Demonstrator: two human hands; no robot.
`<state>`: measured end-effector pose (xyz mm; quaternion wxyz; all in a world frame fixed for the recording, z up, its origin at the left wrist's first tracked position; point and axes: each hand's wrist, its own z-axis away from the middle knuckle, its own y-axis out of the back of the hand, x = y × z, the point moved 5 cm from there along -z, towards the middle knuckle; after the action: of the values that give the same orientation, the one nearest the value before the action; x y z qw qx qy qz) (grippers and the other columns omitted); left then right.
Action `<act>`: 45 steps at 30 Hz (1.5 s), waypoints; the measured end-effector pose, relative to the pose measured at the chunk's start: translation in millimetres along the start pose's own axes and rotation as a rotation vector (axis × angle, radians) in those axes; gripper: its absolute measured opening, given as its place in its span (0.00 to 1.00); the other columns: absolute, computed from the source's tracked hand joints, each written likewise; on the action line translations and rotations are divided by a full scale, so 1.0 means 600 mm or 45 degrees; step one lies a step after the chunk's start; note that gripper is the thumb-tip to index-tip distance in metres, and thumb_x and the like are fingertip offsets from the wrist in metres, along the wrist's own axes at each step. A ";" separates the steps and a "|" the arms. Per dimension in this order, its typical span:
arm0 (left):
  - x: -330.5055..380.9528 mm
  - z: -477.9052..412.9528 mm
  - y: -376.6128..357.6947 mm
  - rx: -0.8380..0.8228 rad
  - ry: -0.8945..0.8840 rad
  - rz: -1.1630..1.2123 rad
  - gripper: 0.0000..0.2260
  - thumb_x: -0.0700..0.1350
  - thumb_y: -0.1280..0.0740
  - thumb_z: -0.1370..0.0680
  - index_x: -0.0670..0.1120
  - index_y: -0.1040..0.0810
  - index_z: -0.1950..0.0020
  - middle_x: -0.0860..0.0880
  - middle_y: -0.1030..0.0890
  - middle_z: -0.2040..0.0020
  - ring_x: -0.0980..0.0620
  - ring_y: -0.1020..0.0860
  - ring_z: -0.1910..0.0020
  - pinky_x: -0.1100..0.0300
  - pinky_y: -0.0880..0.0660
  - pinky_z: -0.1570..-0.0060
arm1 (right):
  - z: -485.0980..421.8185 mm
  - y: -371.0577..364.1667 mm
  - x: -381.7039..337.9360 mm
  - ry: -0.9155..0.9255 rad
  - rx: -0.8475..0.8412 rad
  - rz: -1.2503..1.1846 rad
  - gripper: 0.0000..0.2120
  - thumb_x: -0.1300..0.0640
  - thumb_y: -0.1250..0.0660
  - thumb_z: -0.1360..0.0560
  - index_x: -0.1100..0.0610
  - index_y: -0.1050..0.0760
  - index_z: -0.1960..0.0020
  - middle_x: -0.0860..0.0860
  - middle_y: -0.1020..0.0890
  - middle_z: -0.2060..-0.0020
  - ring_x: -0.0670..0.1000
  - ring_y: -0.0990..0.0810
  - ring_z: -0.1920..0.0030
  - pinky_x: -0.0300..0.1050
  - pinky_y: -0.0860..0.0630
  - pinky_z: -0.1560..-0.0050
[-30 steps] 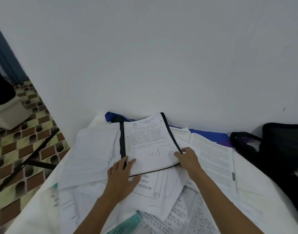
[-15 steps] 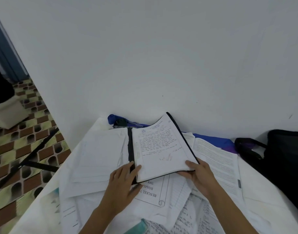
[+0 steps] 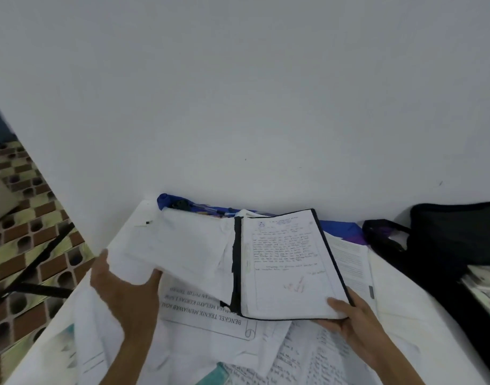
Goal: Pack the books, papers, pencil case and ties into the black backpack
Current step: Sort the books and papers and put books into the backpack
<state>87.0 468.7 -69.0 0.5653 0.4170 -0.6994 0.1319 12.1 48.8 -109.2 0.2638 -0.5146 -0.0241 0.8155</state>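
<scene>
An open black-edged notebook [image 3: 288,268] with a handwritten right page is lifted above a spread of loose papers [image 3: 210,320]. My right hand [image 3: 349,318] grips its lower right corner, thumb on the page. My left hand [image 3: 121,290] holds the notebook's white left pages [image 3: 177,248] from below at their lower left. The black backpack [image 3: 446,245] lies at the right against the wall. A blue tie [image 3: 341,227] runs along the wall behind the notebook, partly hidden.
The papers cover a white table [image 3: 399,315] that meets a white wall. Printed books [image 3: 485,290] lie by the backpack at the right edge. A teal item [image 3: 213,377] peeks out at the bottom. Patterned floor tiles [image 3: 21,245] and a dark table leg show at left.
The notebook has been raised off the paper pile and shifted right. My left hand moved from the spine out to the left pages; my right hand slid under the lower right corner.
</scene>
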 end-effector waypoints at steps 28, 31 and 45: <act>0.055 0.190 -0.202 -1.365 -0.590 -0.110 0.15 0.52 0.34 0.21 0.56 0.27 0.34 0.64 0.41 0.28 0.68 0.38 0.32 0.71 0.37 0.36 | 0.013 -0.011 -0.009 -0.036 -0.084 0.106 0.21 0.66 0.33 0.22 0.51 0.26 0.32 0.53 0.16 0.40 0.57 0.18 0.40 0.61 0.25 0.36; 0.057 0.194 -0.200 -1.397 -0.659 -0.128 0.20 0.59 0.42 0.20 0.57 0.31 0.29 0.64 0.41 0.27 0.71 0.41 0.31 0.69 0.39 0.33 | 0.021 0.025 -0.013 -0.024 -0.016 0.055 0.22 0.66 0.33 0.24 0.53 0.26 0.32 0.55 0.17 0.40 0.59 0.18 0.40 0.62 0.26 0.35; 0.028 0.163 -0.215 -1.484 -0.797 -0.575 0.26 0.55 0.42 0.23 0.57 0.40 0.24 0.52 0.48 0.21 0.52 0.53 0.22 0.57 0.56 0.27 | 0.043 0.268 -0.073 -0.032 0.309 0.177 0.23 0.63 0.33 0.27 0.58 0.27 0.32 0.62 0.17 0.41 0.65 0.19 0.41 0.70 0.27 0.38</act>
<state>114.8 317.3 -122.9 0.4824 0.1994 -0.6823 -0.5118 -60.6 -103.5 -111.3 0.2666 -0.4691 0.1071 0.8351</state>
